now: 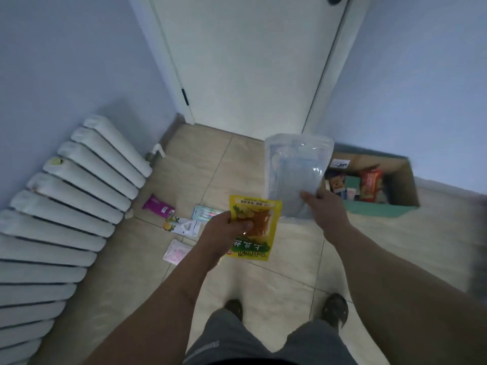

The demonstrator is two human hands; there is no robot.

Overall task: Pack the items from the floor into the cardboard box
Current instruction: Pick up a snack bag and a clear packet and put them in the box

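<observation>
From the head camera, both bare forearms reach forward and down over the tiled floor (284, 280), each hand raised above it with a packet. The left hand (224, 233) is curled around the left edge of a yellow snack packet (254, 227), thumb pressed across its front over the orange picture; the packet hangs upside down to this view, its green band and lettering at the lower end. The right hand (322, 206) pinches the lower corner of a clear plastic pouch (297, 175) between thumb and fingers, holding it upright and slightly tilted; pale blue contents show through the glossy film.

Taking the cardboard box (411, 185) as landmark: it stands open on the floor against the wall, its rim beside the pouch's right edge, and already holds several items, a red packet (370, 184) among them; I cannot count the rest. Well to the left of the box, four items lie on the floor near the white radiator (79, 185): one purple packet (158, 205), one toothbrush pack (205, 212), one white carded pack (181, 226) with an orange picture, and one pink-and-white packet (176, 251). Two shoes show at the bottom edge.
</observation>
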